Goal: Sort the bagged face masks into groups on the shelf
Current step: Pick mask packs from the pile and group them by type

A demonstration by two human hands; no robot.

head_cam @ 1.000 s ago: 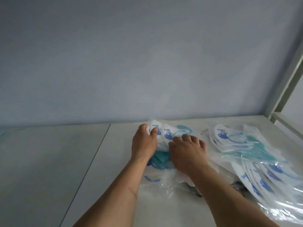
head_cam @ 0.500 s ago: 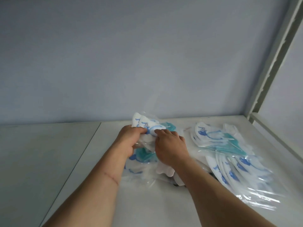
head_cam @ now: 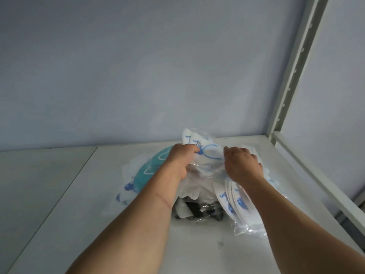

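**Slippery bags, one pinch: we could lose the lot**

We're over the shelf [head_cam: 207,244] now, both hands in the heap; our left hand [head_cam: 180,162] is closed, thumb and fingers pinching the near-left edge of the bagged white masks [head_cam: 199,144], lifted clear at the far side of the pile; our right hand [head_cam: 242,165] sits just to the right, fingers curled down onto the pile of bags, though we cannot tell whether it grips anything or only presses.

The risk, as we judge it: the film is glossy and slack, and we hold it at one corner only; the bag could slide out of the pinch, or drag its neighbours with it, and the groups would mix again; the bagged teal masks [head_cam: 156,169] lie left, touching our left wrist, so a sweep that way might shove them; the fanned white masks [head_cam: 237,202] at near right overlap loosely under our right forearm and could spill towards the shelf's right edge, near the upright post [head_cam: 292,76].

The held bag stands tilted up, its rounded end pointing far and upward; its long axis seems to run from far left to near right, though folds in the film hide part of it.
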